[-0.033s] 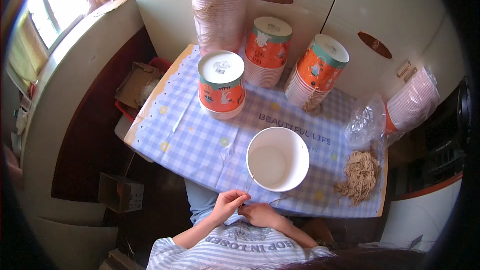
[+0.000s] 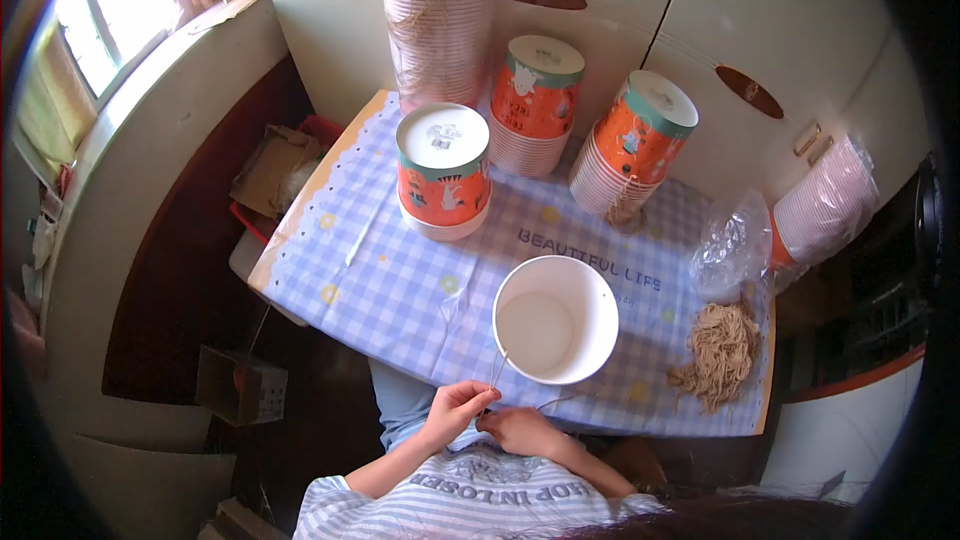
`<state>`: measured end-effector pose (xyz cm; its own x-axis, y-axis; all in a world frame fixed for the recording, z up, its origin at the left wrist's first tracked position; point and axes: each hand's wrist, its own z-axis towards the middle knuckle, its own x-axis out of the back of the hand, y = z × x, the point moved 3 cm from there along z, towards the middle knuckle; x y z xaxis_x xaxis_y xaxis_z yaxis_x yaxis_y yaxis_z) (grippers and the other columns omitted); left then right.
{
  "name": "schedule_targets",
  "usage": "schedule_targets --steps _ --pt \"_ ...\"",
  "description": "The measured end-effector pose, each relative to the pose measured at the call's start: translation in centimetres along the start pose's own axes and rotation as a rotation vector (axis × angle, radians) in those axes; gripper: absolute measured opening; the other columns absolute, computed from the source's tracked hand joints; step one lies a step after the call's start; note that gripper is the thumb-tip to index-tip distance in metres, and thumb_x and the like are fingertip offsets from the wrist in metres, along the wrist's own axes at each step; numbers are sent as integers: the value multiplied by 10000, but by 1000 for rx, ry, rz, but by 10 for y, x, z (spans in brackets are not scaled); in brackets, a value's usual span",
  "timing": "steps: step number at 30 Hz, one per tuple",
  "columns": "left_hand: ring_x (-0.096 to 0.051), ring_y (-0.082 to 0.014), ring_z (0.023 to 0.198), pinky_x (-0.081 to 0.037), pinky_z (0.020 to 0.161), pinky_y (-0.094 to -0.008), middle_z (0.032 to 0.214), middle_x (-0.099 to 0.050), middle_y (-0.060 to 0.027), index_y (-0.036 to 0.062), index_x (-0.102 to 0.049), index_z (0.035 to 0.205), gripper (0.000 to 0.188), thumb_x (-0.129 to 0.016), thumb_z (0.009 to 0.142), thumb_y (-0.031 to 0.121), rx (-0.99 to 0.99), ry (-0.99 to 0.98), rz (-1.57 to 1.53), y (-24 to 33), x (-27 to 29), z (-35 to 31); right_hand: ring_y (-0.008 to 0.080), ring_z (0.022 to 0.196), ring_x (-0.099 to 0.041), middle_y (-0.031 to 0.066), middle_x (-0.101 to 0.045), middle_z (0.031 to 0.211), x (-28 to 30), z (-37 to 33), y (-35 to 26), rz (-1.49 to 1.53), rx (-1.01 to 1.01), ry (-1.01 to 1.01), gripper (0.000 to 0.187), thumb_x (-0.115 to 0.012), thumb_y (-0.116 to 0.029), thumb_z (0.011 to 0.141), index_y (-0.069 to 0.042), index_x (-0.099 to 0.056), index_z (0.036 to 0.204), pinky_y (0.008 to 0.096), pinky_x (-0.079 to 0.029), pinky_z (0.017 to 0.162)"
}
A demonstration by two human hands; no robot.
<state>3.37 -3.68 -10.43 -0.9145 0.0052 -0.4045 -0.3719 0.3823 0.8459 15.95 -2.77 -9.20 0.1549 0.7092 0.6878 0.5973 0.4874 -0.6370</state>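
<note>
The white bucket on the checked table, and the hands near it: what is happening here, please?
A person sits at the table's near edge, both hands close together. The left hand and right hand pinch a thin string that runs up toward the rim of the open white paper bucket, which looks empty. A pile of similar strings lies to the right. Stacks of orange printed buckets stand upside down behind.

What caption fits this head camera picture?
Both hands, left and right, pinch a thin string beside a white paper bucket.
</note>
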Motion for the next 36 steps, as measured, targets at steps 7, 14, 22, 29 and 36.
schedule_targets --steps 7,14,22,29,36 --pt "-551 -70 766 -438 680 -203 823 -629 -34 -18 -616 880 133 -569 830 96 -167 37 130 1 3 7 267 755 -601 84 -606 782 5 -2 1 -89 7 59 169 -457 -125 760 -159 -585 864 404 -476 618" --pt "-569 -108 799 -447 738 -238 840 -624 -67 -27 -610 874 132 -573 825 90 -97 19 32 4 2 10 271 744 -603 95 -601 755 -2 -1 1 -173 10 -38 150 -474 -118 726 -146 -580 828 408 -470 596" --pt "-571 -104 810 -445 736 -225 856 -630 -65 -27 -610 909 162 -582 824 107 -158 -12 -25 20 5 21 324 752 -603 149 -599 777 -4 -2 -9 -155 27 -176 173 -453 -185 768 -98 -581 845 437 -466 649" --pt "-573 -106 804 -450 738 -227 848 -627 -69 -31 -606 926 180 -590 820 114 -184 -49 -76 36 -4 30 337 770 -589 188 -592 815 -26 -7 22 -152 -97 -208 252 -424 -254 790 -58 -582 804 422 -451 683" --pt "-572 -101 796 -451 727 -225 832 -626 -62 -32 -604 924 192 -591 823 130 -211 -63 -23 46 -9 39 343 771 -588 193 -594 828 -34 -15 39 -232 -92 -250 271 -408 -245 790 -41 -586 772 425 -449 704"
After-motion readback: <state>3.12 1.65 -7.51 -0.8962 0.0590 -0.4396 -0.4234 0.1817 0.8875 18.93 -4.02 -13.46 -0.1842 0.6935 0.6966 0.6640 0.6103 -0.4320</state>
